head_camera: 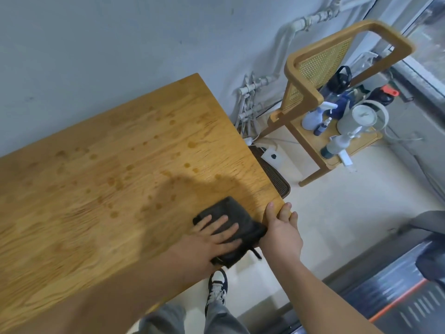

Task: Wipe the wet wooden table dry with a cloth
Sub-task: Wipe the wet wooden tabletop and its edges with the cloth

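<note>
While the left hand [218,233] lay flat with its fingers spread on top of the dark grey folded cloth [231,231], pressing it down rather than gripping it, the right hand [280,227] was curled over the near right corner of the honey-coloured wooden table [101,189], thumb on top and fingers wrapped around the edge, apparently to steady the body. One cloth was in view, and it sat at that same corner of the table, partly overhanging the near edge, its long axis running roughly from the corner inward toward the middle of the tabletop. Both hands were next to each other there, the right one touching or nearly touching the cloth's edge, but only the left was on it and so was the one placed to drive the wipe. Everything still to be dried lay away from the corner: dozens of dark droplets and a few larger damp patches were scattered across the tabletop toward the far edge and toward the far left end, too many and too blurred to count exactly. Judging from that, the wiping had barely started, and the next stroke would need to carry the cloth away from the corner, across the wet spots. Beyond the table's right end stood one rattan-backed wooden chair [320,68] holding several spray bottles.
</note>
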`<state>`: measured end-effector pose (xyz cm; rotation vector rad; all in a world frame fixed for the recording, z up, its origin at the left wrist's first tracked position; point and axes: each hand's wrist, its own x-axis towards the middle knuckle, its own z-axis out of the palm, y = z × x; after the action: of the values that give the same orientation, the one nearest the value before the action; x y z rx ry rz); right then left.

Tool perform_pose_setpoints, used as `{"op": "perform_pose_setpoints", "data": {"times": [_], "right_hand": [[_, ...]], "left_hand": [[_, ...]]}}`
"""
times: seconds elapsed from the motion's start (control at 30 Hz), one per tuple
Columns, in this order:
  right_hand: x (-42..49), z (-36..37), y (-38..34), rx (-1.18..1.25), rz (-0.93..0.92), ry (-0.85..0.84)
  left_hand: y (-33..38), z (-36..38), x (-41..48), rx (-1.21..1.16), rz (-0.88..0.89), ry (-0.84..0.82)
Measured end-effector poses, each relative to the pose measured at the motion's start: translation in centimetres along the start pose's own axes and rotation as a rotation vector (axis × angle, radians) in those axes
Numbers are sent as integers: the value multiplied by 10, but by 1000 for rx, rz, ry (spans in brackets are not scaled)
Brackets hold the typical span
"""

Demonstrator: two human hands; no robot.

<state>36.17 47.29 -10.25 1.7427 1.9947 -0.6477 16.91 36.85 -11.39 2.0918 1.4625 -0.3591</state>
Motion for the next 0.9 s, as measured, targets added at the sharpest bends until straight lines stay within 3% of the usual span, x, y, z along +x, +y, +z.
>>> {"op": "perform_pose_setpoints", "data": {"times": [0.07, 0.13, 0.2, 0.27, 0.33, 0.43, 0.53, 0.63, 0.7, 0.8, 0.9], "right_hand": [[2, 0, 1, 10, -5, 11], [2, -2, 2, 35, -13, -24], [3, -2, 3, 53, -7, -55], [5, -1, 4, 58, 3, -53], [6, 1, 5, 46, 7, -50], [7, 2, 7, 48, 6, -62], [8, 1, 8, 66, 2, -89], [10, 9, 10, 86, 10, -15], [8, 18, 17, 118, 4, 69], [6, 22, 36, 338, -14, 122], [3, 2, 57, 601, 9, 180]], "left_hand": [[-35, -16, 8, 88, 94, -74], [-54, -38, 25, 39, -58, -58], [-42, -52, 42, -134, -311, 91], [-12, -50, 57, -184, -385, 120], [10, -42, 59, -50, -197, 82], [-17, -54, 61, 142, 47, -7], [-42, -75, 81, 79, -146, 35], [-2, -69, 101, -105, -331, 140], [26, -52, 99, -16, -191, 116], [9, -60, 94, 182, 77, 36], [-14, -75, 114, 180, -8, 44]]}}
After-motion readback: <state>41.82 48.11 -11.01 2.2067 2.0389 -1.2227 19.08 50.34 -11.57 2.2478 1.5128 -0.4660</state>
